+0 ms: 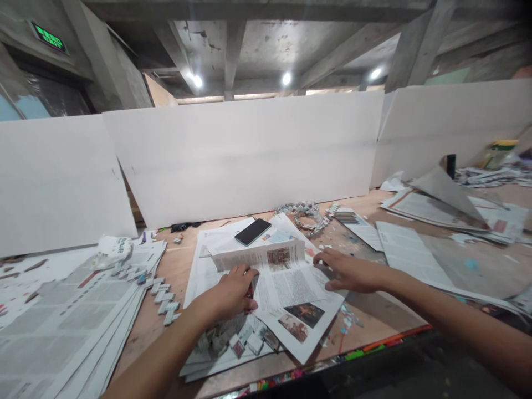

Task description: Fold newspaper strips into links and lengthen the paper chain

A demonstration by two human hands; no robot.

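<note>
A printed newspaper sheet (286, 293) with pictures lies before me, its far part folded up along a crease. My left hand (238, 289) rests on the sheet's left side, fingers spread and thumb apart. At the sheet's right edge is my right hand (347, 270), its fingers slightly curled and thumb apart, touching the paper or just over it. Small folded paper pieces (254, 343) sit near the table's front edge, close under my left wrist. Just beyond the folded part, a dark smartphone (252, 231) lies on white papers (203, 244).
A woven paper chain (163, 299) runs beside a newspaper stack (75, 316) on the left. A coiled paper chain (310, 219) lies at the back. More newspapers (409, 252) spread to the right. White boards (245, 155) stand along the table's far edge.
</note>
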